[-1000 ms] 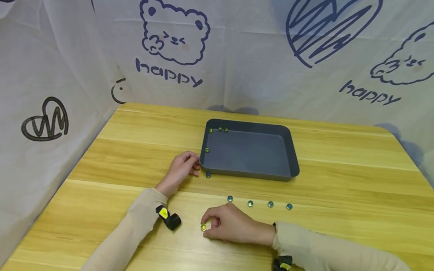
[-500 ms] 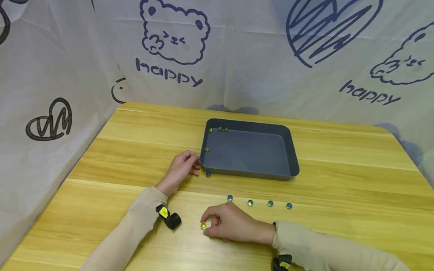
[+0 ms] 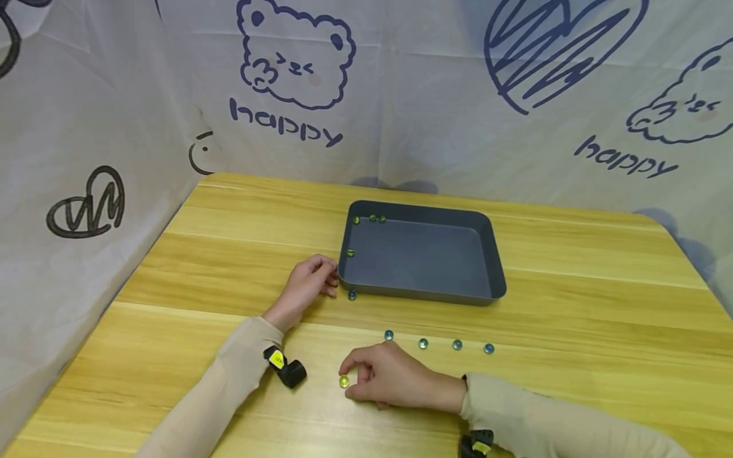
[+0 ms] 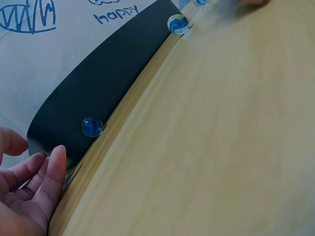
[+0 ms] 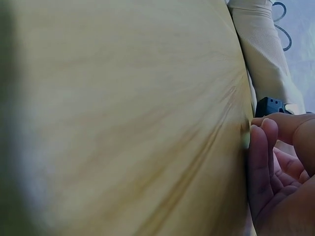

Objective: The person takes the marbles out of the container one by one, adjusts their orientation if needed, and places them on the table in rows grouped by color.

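Observation:
In the head view, my right hand [image 3: 395, 378] pinches a yellow glass marble [image 3: 344, 381] between thumb and forefinger, low over the table. My left hand [image 3: 307, 284] rests by the near left corner of a dark grey tray [image 3: 422, 294], its fingers relaxed and the tips right at the wall. The left wrist view shows these fingertips [image 4: 58, 155] beside the tray's corner, with a blue-swirled marble [image 4: 92, 127] close in front of the tray wall. Several yellow-green marbles [image 3: 350, 252] lie inside the tray along its left and far sides. The right wrist view hides the pinched marble behind the fingers.
Blue marbles stand in a loose row on the wooden table [image 3: 572, 305], from one marble [image 3: 389, 334] behind my right hand to another [image 3: 488, 348] farther right. A white cloth [image 3: 412, 127] with drawings hangs behind the table and along its left side.

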`<state>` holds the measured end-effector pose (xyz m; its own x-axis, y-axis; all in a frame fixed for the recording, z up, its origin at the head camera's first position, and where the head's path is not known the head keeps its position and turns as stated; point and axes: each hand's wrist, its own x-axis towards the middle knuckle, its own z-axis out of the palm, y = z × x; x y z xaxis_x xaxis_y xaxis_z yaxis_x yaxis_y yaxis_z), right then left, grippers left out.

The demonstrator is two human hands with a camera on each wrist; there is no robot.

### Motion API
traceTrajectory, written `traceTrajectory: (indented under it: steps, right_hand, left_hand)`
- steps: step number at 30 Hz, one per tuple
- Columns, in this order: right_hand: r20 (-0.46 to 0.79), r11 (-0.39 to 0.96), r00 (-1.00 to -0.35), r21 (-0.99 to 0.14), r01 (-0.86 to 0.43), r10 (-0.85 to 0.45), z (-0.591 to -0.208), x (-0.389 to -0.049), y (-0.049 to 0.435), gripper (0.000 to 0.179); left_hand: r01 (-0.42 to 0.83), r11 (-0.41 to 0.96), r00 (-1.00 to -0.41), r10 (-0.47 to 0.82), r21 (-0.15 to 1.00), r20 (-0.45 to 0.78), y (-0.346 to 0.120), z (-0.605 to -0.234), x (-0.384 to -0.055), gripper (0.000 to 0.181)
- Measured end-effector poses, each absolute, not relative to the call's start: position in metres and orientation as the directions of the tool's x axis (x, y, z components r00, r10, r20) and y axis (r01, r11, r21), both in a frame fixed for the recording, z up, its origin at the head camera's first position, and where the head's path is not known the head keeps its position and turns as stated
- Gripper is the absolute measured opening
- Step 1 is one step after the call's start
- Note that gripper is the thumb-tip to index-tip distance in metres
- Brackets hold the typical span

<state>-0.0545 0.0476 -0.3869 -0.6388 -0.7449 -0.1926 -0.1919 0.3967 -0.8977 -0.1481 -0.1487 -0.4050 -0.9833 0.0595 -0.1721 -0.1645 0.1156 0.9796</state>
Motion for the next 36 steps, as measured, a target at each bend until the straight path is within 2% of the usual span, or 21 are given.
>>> traceTrajectory:
  steps: [10, 36]
  right_hand:
    - [-0.216, 0.426, -0.669, -0.890, -0.166, -0.711, -0.3857, -0.0549, 0.0478, 0.016]
    - [-0.220, 0.417, -0.655, -0.895, -0.159, -0.723, -0.3871, -0.0545, 0.0482, 0.013]
  left_hand:
    - [-0.164, 0.113, -0.983, 0.058, 0.980, -0.172, -0.1486, -0.4046, -0.1495, 0.027]
    - [-0.172, 0.108, -0.982, 0.059, 0.979, -0.179, -0.1470, -0.4049, -0.1482, 0.026]
